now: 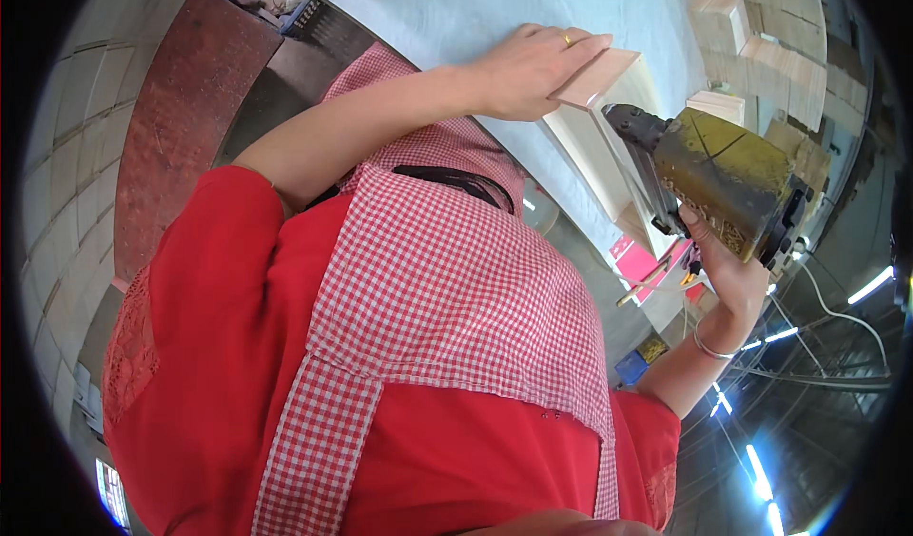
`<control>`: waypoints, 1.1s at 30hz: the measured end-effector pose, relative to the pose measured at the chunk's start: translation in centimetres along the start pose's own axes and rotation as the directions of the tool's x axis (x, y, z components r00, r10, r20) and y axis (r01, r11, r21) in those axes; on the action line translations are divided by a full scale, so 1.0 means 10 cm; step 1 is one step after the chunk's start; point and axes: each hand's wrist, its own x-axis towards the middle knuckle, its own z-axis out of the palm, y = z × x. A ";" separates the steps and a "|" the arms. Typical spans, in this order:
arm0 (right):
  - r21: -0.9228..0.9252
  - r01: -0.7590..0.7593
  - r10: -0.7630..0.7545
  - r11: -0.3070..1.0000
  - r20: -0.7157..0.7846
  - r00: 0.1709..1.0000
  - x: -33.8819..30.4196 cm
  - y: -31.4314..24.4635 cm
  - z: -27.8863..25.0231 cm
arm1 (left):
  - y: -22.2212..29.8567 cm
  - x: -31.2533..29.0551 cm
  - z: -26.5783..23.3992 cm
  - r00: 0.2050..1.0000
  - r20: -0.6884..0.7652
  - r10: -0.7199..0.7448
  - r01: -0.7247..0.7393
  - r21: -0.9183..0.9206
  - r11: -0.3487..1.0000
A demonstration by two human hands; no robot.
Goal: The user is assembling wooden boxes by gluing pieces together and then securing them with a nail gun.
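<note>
floor: grey block paving with a rust-red strip (181, 108) far left, seen past the person's shoulder.
clothing: red top, red-and-white check apron (447, 279) fills the middle of the view.
left arm: bare forearm comes up from the red sleeve, crosses over the apron to the bench.
left hand (528, 70): flat, fingers stretched out and together, palm pressing down on the top face of the wooden box (609, 108); ring on one finger. Not wrapped round anything, just bearing on it.
wooden box: pale wood, open-framed, sits on the light blue-white bench top (495, 3), near its edge, directly under the left hand.
nail gun (728, 179): yellow, worn, dark nose touching the box's side just beside the left hand's fingertips.
right hand (728, 265): closed round the nail gun's grip from below, bangle on wrist; trigger finger hidden, can't tell.
wood blocks (751, 46): pale stacks on the bench behind the box, upper right.
pink item (639, 258): below the bench edge, near the right hand; can't tell what it is.
</note>
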 end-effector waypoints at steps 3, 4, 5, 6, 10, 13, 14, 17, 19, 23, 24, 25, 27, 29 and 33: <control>-0.001 -0.010 0.010 1.000 -0.004 1.000 0.00 -0.04 0.02 | 0.02 -0.02 0.11 0.998 -0.060 -0.002 0.008 0.099 0.995; 0.009 0.003 -0.003 1.000 -0.012 1.000 0.00 -0.06 0.03 | 0.02 -0.02 0.13 0.998 -0.066 -0.009 0.017 0.122 0.992; 0.004 0.020 -0.020 1.000 -0.015 1.000 0.01 -0.07 0.04 | 0.02 -0.02 0.13 0.998 -0.067 -0.004 0.013 0.128 0.992; 0.014 0.019 -0.018 1.000 -0.022 1.000 0.02 -0.08 0.05 | 0.01 -0.03 0.14 0.998 -0.065 -0.007 0.016 0.134 0.991; 0.006 0.011 -0.011 1.000 -0.023 1.000 0.05 -0.12 0.08 | 0.03 -0.03 0.13 0.998 -0.058 -0.028 0.035 0.140 0.990; -0.018 0.017 -0.018 1.000 -0.021 1.000 0.06 -0.14 0.07 | 0.05 -0.03 0.12 0.997 -0.065 -0.041 0.049 0.127 0.991; -0.030 -0.012 0.012 0.999 -0.018 1.000 0.06 -0.14 0.07 | 0.05 -0.04 0.13 0.997 -0.069 -0.038 0.047 0.138 0.989; -0.034 0.024 -0.023 0.999 0.019 1.000 0.04 -0.12 0.05 | 0.04 -0.04 0.14 0.997 -0.065 -0.037 0.046 0.155 0.987; 0.018 0.079 -0.079 0.997 -0.024 0.997 0.02 -0.09 0.07 | 0.03 -0.05 0.15 0.997 -0.071 -0.026 0.038 0.168 0.985; 0.058 -0.074 0.087 0.996 -0.271 0.959 -0.14 0.05 0.06 | 0.08 -0.03 0.03 0.997 -0.042 -0.060 0.065 0.143 0.988; 0.173 -0.179 0.227 0.968 -0.319 0.920 -0.20 0.11 0.01 | 0.11 -0.02 -0.05 0.996 -0.042 -0.074 0.079 0.138 0.987; 0.207 -0.284 0.343 0.936 -0.358 0.868 -0.28 0.20 -0.03 | 0.14 -0.01 -0.15 0.991 0.016 -0.135 0.131 0.144 0.981; 0.298 -0.408 0.505 0.863 -0.464 0.728 -0.45 0.48 -0.10 | 0.19 0.04 -0.42 0.967 0.090 -0.240 0.230 0.112 0.967; 0.313 -0.427 0.529 0.849 -0.526 0.666 -0.56 0.92 -0.14 | 0.21 0.13 -0.71 0.900 0.201 -0.386 0.362 0.144 0.921; 0.247 -0.241 0.338 0.939 -0.523 0.783 -0.98 2.02 0.29 | 0.23 0.29 -1.05 0.792 0.231 -0.565 0.511 0.257 0.820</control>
